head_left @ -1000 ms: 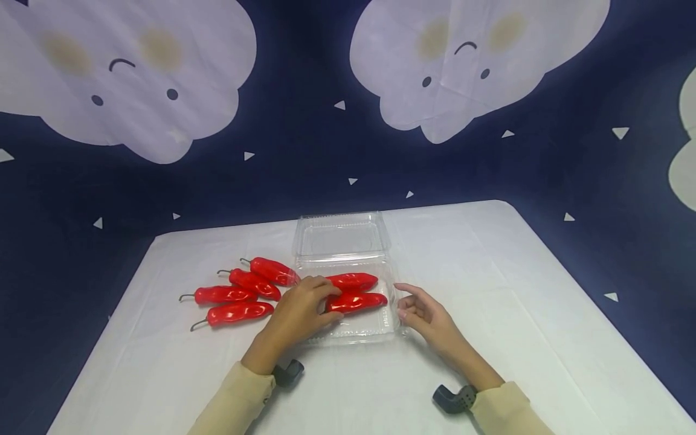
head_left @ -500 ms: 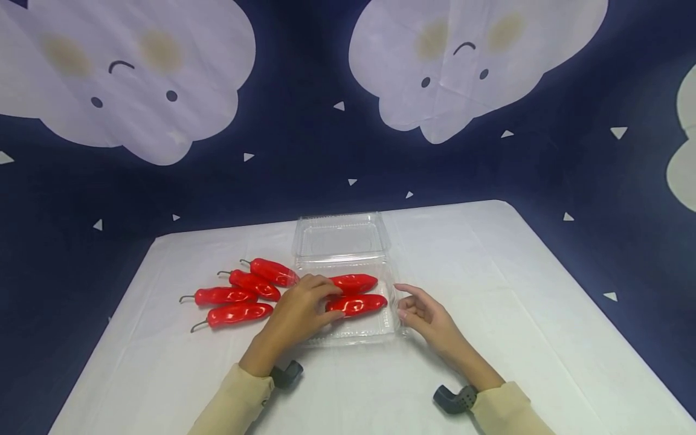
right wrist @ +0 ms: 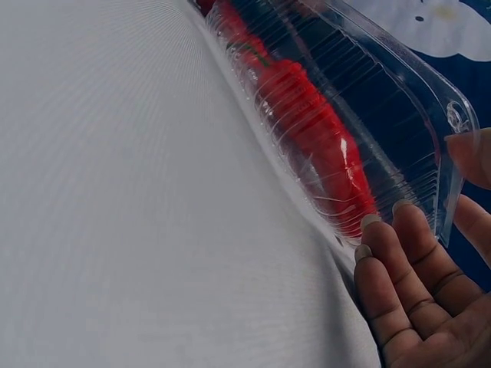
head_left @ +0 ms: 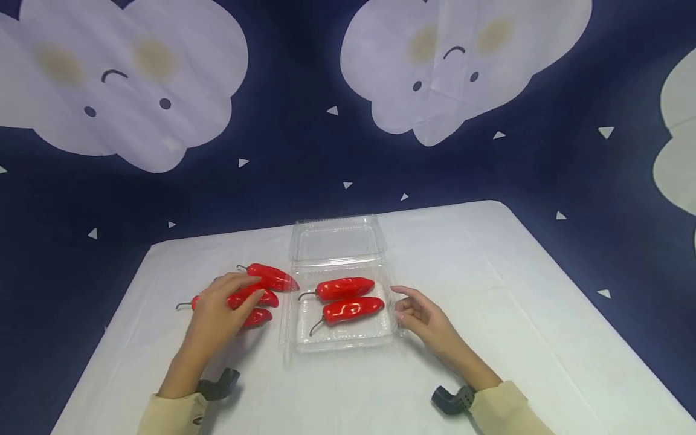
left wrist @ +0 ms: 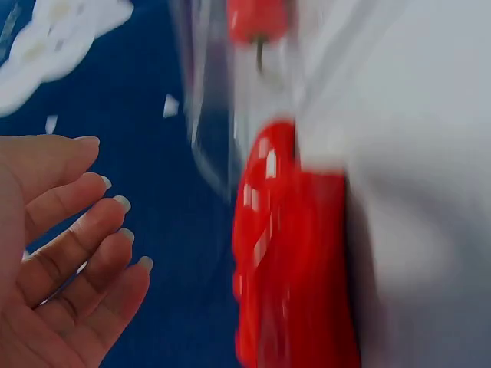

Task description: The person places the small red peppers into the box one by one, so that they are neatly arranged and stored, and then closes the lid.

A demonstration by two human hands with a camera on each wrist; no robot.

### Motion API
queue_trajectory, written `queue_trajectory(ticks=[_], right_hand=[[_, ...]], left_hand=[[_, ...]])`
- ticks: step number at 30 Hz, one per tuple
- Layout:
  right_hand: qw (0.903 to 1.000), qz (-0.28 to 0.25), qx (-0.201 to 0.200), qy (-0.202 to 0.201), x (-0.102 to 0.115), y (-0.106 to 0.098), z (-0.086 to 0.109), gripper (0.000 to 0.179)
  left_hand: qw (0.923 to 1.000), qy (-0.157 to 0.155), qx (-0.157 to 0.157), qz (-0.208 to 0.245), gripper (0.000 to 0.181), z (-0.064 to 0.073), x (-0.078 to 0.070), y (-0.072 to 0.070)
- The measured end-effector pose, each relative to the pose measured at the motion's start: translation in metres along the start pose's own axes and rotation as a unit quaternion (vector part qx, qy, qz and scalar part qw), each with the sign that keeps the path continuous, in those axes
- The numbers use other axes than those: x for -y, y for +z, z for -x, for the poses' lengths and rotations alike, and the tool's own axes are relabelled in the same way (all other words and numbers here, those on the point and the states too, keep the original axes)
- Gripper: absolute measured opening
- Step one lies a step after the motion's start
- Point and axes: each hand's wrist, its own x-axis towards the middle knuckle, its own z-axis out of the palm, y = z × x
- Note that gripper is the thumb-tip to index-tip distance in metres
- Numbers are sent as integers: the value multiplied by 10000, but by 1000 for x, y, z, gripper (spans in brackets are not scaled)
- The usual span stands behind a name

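Red peppers (head_left: 258,318), glossy, tapering, lie below the parted, empty fingers of the left hand (head_left: 214,311); the right hand (head_left: 428,318) touches a ribbed, clear-plastic container (head_left: 348,336), fingers loosely bent.

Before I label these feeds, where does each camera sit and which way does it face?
Head: worn on the head, facing forward and down at the clear container; left hand, right hand and sleeves show.
Left wrist: on that wrist, facing blurred red peppers; left hand at left.
Right wrist: on that wrist, facing the clear container's side; right hand lower right.
Head and right wrist show the right hand and clear container.
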Motion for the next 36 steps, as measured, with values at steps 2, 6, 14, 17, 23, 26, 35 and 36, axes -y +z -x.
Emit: queue_trajectory(ticks=[2,6,14,17,23,26,35,36], right_hand=[[10000,46,-1,10,0,0,0,53],[10000,74,-13,48,0,1,0,52],[9999,140,-29,78,-2,0,0,51],[9999,142,-22,16,-3,0,0,51],[9999,136,6,-23,-3,1,-1,51],[9999,166,17,1,-3,1,-2,51],[9999,134,17,-59,-5,-1,-3,52],[9999,128,9,-45,-5,-1,-3,52]], left_hand=[[9995,-254,-154,-40,39,8,15,-11],[9970,-693,-345,-41,36,23,39,-31],[9864,-1583,-345,274,43,47,79,-37],[9847,-1675,-322,353,44,53,88,-33],[9863,-1471,-323,674,42,57,96,-26],[9835,-1553,-215,899,44,59,98,-24],[9787,-1523,157,1364,49,60,107,-17],[9784,-1542,201,1364,51,60,108,-16]])
